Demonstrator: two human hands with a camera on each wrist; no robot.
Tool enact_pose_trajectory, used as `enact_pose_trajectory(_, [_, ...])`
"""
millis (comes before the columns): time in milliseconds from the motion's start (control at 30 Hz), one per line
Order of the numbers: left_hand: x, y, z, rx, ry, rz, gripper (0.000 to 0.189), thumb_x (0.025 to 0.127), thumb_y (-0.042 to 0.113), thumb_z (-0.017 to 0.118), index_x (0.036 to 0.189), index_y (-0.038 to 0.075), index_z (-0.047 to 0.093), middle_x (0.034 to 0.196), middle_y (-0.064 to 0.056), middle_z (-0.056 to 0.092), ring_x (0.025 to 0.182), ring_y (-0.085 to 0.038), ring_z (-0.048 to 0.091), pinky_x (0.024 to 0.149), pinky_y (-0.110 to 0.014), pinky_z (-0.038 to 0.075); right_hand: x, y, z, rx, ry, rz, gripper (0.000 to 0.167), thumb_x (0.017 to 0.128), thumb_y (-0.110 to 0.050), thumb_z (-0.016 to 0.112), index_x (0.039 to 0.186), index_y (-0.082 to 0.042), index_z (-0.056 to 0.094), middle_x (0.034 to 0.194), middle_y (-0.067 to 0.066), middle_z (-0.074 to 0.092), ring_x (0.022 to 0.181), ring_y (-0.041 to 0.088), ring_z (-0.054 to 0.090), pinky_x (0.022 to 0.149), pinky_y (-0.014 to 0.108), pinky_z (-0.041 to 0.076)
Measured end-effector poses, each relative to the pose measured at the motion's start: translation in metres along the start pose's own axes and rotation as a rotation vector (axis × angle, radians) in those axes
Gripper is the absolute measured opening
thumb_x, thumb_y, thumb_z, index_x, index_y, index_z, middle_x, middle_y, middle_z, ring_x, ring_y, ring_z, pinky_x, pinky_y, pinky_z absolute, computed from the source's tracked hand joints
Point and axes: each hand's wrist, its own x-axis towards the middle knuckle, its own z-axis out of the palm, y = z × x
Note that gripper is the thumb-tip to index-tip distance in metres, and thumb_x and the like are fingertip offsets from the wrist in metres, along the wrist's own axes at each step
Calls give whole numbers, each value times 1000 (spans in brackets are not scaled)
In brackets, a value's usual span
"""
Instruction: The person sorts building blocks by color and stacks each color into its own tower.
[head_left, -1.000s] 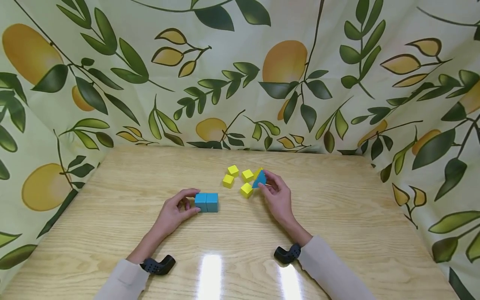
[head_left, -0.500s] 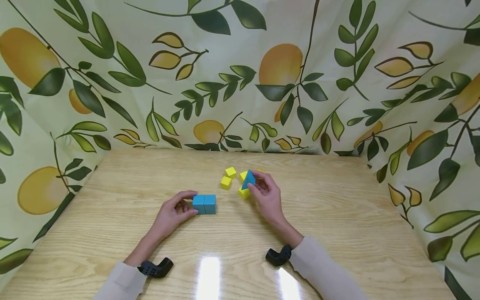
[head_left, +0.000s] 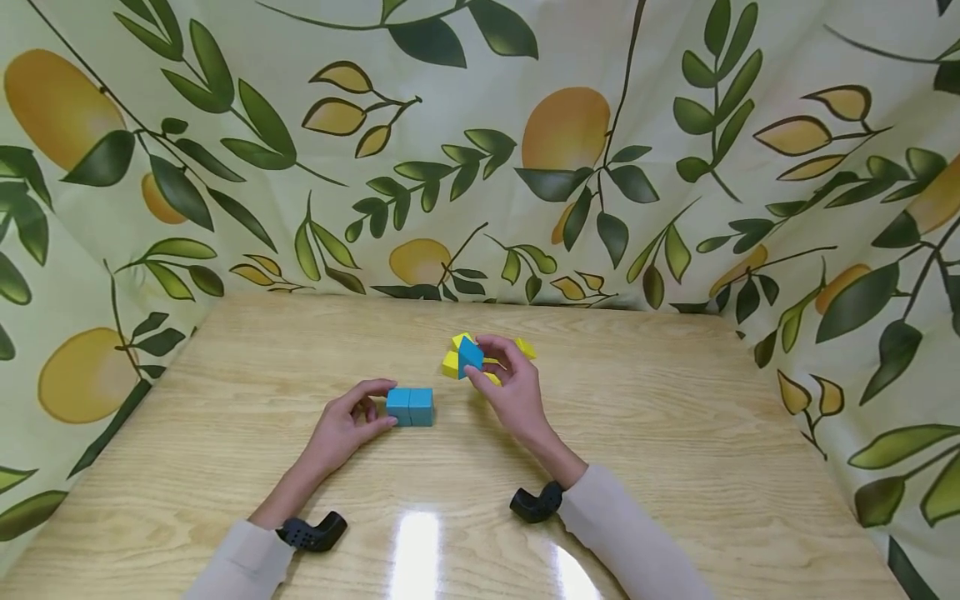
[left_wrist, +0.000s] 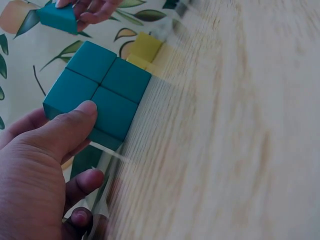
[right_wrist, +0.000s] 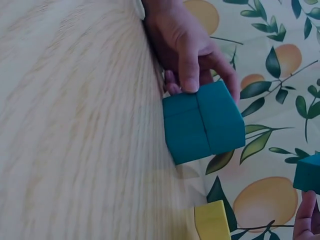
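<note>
A block of blue cubes (head_left: 409, 407) sits on the table, two cubes across in the head view; in the left wrist view its side shows a two-by-two face (left_wrist: 97, 90). My left hand (head_left: 341, 429) grips its left end, the thumb (left_wrist: 75, 125) on the near face and fingers behind. My right hand (head_left: 517, 396) pinches a blue triangular block (head_left: 469, 356) between thumb and fingertips, raised above the table. In the head view this piece overlaps the yellow cubes (head_left: 450, 364). Only part of it shows at the right edge of the right wrist view.
Several yellow blocks lie behind and right of the blue cubes, some hidden by the right hand. One angular yellow block (head_left: 525, 347) shows beyond that hand. The wooden table (head_left: 660, 392) ends at a leaf-and-fruit patterned cloth (head_left: 450, 192) at the back and sides.
My right hand has moved left with the blue triangular block, from beside the right-hand yellow pieces to over the left-hand ones. The piece has turned somewhat. The left hand keeps its grip.
</note>
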Motion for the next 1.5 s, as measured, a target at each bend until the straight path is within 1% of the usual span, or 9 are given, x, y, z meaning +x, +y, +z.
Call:
enact_pose_trajectory(133, [2,0,0,1,2,11,46,79,-4,75,121,3,61,103,-10,65,67,-21,52,55,-27,40,4,-1,4,-10,-37,-54,35,82,9,69,114,12,57,113,22,55,99,24,56,85,50,48])
enact_pose_trajectory(267, [3,0,-1,4,5,14,46,78,-5,75,121,3,61,104,-11,65,67,-21,52,55,-28,41,5,-1,8,-43,-90,-99,31,80,10,70,110,10,61,110,19,56,97,23,54,83,48,48])
enact_pose_trajectory(567, [0,0,-1,1,-10,-31,45,80,-1,75,122,5,61,105,-10,65,69,-21,52,59,-28,43,4,0,16,-83,-200,-70,38,81,3,73,117,6,61,113,20,61,101,28,56,80,47,48])
enact_pose_trajectory(700, [0,1,-1,3,-12,-35,45,80,-1,75,122,5,61,104,-10,65,69,-22,52,59,-28,42,5,11,21,-92,-232,-75,39,81,0,75,118,4,61,113,19,62,99,33,56,79,46,47])
enact_pose_trajectory(867, [1,2,-1,6,-12,-35,45,80,-1,75,122,7,61,104,-10,65,69,-23,52,59,-29,42,8,34,27,-152,-241,-49,43,81,-12,78,121,-10,63,111,4,65,98,23,58,79,38,46])
enact_pose_trajectory(967, [2,2,-1,2,-6,-35,45,80,-1,75,122,8,62,103,-10,65,68,-22,52,58,-29,42,8,37,28,-191,-259,-46,44,81,-19,78,122,-16,63,109,-4,64,97,16,59,78,34,45])
enact_pose_trajectory(1233, [3,1,-1,-26,-13,-48,44,81,3,75,123,9,62,97,-9,64,69,-23,53,58,-28,41,9,37,32,-220,-301,-66,42,81,-22,79,120,-18,64,107,-10,64,95,7,58,77,32,43])
enact_pose_trajectory(1367, [3,0,-2,-25,-13,-60,40,85,6,73,123,9,62,100,-9,65,69,-22,53,58,-28,40,9,39,36,-223,-314,-81,41,82,-21,78,120,-18,63,108,-10,64,96,6,57,77,32,43])
enact_pose_trajectory(1500, [2,-11,0,-29,-10,-56,39,87,6,70,124,7,61,103,-11,65,70,-22,52,59,-28,39,7,42,40,-224,-310,-90,41,82,-21,78,120,-17,63,108,-8,64,96,7,57,77,33,43])
